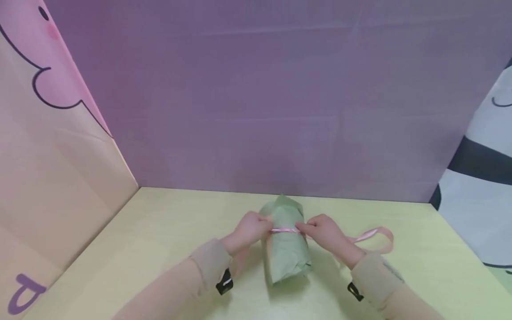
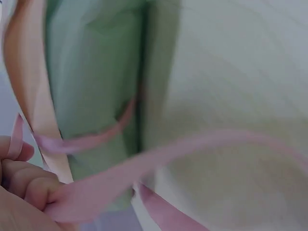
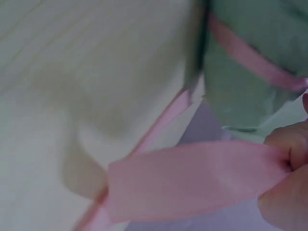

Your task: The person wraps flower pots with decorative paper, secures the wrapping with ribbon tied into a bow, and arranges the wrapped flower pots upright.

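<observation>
A bundle wrapped in green paper (image 1: 286, 253) lies lengthwise on the table, with a peach strip along its left edge. Pink ribbon (image 1: 285, 230) crosses over its middle, pulled straight between the hands. At the bundle's left side, my left hand (image 1: 253, 227) pinches one end of the ribbon; in the left wrist view its fingers are curled round the ribbon (image 2: 101, 192), whose tail trails off to the right. My right hand (image 1: 326, 231) pinches the other end on the bundle's right side. The right wrist view has the wide ribbon (image 3: 192, 180) running out from between thumb and finger.
A loose loop of ribbon tail (image 1: 388, 240) lies to the right of my right hand on the pale table (image 1: 180, 213). A purple backdrop (image 1: 260, 111) rises behind the table's far edge, with printed panels at left and right.
</observation>
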Demonstrator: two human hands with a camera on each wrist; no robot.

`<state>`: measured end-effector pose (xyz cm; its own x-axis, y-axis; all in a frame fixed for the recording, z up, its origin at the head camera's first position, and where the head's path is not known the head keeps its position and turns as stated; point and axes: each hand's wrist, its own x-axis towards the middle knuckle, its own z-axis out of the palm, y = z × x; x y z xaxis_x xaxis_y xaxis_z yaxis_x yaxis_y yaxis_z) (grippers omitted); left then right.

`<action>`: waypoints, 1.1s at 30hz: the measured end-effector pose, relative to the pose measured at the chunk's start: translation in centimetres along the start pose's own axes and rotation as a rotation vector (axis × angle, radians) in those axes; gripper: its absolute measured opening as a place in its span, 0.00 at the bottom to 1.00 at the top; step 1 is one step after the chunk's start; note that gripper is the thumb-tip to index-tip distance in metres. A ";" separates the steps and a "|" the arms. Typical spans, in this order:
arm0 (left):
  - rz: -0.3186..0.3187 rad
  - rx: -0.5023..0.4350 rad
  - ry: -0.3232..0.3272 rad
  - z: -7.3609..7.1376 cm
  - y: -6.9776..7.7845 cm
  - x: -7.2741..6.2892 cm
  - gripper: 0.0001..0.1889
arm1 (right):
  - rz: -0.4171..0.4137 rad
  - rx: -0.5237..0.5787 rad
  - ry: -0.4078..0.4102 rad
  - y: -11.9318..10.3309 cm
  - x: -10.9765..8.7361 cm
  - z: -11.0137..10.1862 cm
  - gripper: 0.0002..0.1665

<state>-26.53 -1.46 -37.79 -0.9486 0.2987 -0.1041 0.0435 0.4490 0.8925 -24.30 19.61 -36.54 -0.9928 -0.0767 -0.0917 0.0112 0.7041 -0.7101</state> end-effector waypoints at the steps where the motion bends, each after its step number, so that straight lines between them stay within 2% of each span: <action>1: 0.019 0.014 0.008 -0.1 -0.2 0.0 0.20 | -0.011 -0.024 0.007 0.2 0.0 0.0 0.29; 4: 0.059 0.032 0.014 -0.3 -0.9 -0.2 0.19 | -0.060 -0.070 0.012 0.7 0.0 -0.1 0.29; 7: 0.088 0.039 0.000 -0.7 -1.4 -0.5 0.20 | -0.101 -0.072 -0.002 1.1 -0.1 -0.2 0.29; 10: 0.086 0.016 -0.024 -0.9 -1.8 -0.8 0.22 | -0.121 -0.060 -0.016 1.3 -0.2 -0.3 0.30; 14: 0.062 -0.046 -0.058 -1.0 -2.2 -0.8 0.22 | -0.131 -0.035 -0.023 1.4 -0.3 -0.4 0.30; 18: 0.080 -0.092 -0.071 -1.0 -2.8 -0.7 0.22 | -0.139 -0.039 -0.020 1.3 -0.3 -0.2 0.30; 21: 0.087 -0.184 -0.102 -1.1 -3.3 -0.7 0.22 | -0.167 -0.085 -0.014 1.4 -0.4 -0.3 0.29; 25: 0.105 -0.222 -0.183 -1.8 -3.6 -0.6 0.21 | -0.194 -0.163 0.031 1.9 -0.5 -0.4 0.30; 28: 0.141 -0.142 -0.249 -2.4 -3.6 -0.4 0.20 | -0.184 -0.188 0.043 2.1 -0.6 -0.5 0.30; 33: 0.184 -0.007 -0.352 -3.2 -3.5 -0.1 0.16 | -0.243 -0.247 0.054 2.0 -0.5 -0.3 0.30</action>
<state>-27.63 -5.79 -39.54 -0.7600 0.6443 -0.0852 0.1994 0.3559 0.9130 -23.84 21.33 -37.70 -0.9680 -0.2299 0.1008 -0.2485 0.8200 -0.5155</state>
